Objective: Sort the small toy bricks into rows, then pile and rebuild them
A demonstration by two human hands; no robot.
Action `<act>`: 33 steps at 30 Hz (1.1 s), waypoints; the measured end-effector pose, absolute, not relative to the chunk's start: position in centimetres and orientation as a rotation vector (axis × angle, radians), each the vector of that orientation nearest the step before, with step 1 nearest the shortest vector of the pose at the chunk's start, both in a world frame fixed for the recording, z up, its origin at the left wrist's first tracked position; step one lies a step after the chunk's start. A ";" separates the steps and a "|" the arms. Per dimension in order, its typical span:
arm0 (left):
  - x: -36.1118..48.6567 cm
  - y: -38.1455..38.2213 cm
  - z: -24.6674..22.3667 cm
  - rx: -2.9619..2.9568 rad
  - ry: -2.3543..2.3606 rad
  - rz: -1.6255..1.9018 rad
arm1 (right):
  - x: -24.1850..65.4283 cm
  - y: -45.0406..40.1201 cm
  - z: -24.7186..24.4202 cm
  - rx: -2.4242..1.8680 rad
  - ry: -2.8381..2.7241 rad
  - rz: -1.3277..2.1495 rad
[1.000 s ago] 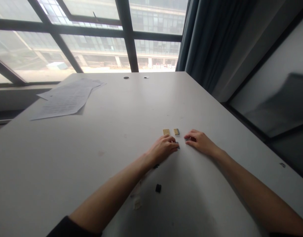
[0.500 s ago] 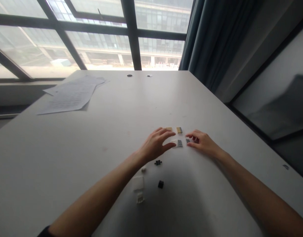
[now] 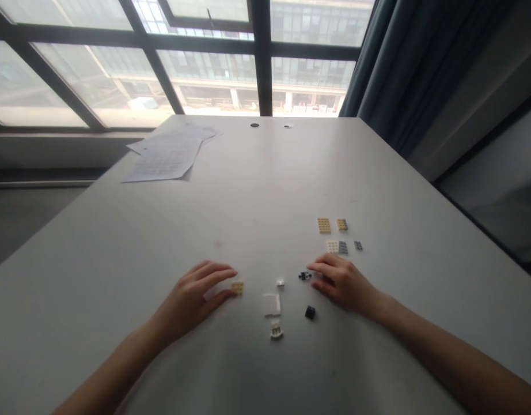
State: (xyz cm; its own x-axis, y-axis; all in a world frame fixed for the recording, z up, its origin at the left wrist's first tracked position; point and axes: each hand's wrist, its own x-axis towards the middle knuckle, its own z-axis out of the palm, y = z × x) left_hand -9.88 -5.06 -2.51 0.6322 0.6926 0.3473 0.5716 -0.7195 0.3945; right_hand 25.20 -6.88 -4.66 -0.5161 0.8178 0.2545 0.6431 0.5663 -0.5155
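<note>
Beside a small tan studded plate [image 3: 238,287], my left hand [image 3: 192,297] has thumb and fingers apart, the thumb tip at the plate's edge. My right hand [image 3: 345,282] is likewise open, its fingertips close to a small black piece with side pegs [image 3: 304,276]; whether they touch it I cannot tell. Between the hands lie a small white piece [image 3: 280,283], a flat white piece [image 3: 272,304] and a curved white piece [image 3: 276,331]. A black block [image 3: 310,312] sits nearer to me. Beyond my right hand are a white studded plate [image 3: 332,246] and a grey studded plate [image 3: 343,247], side by side.
A tan plate [image 3: 323,225], a tan-and-grey piece [image 3: 342,224] and a small grey piece [image 3: 358,245] lie farther back on the white table [image 3: 265,190]. Printed papers [image 3: 166,155] lie at the far left. Windows and a dark curtain [image 3: 408,75] stand behind.
Both hands have come nearer to me, away from the studded plates. The left has moved left to the tan plate, the right to the black pegged piece. The view has shifted left.
</note>
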 end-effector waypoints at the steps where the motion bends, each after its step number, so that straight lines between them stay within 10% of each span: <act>1: -10.0 -5.4 -2.9 2.606 1.021 0.675 | 24.7 -6.8 -4.6 -1.192 -2.323 0.505; 33: 4.9 1.7 -4.1 2.613 0.916 0.685 | 34.1 -7.9 -4.1 -1.475 -2.157 0.343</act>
State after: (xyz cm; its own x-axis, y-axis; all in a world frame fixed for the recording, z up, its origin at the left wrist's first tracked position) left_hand 4.90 1.68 -4.10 0.6849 0.6448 0.3393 0.5077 -0.7564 0.4124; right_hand 34.13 -7.86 -4.12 -0.2873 0.9217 0.2607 0.7955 0.3812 -0.4711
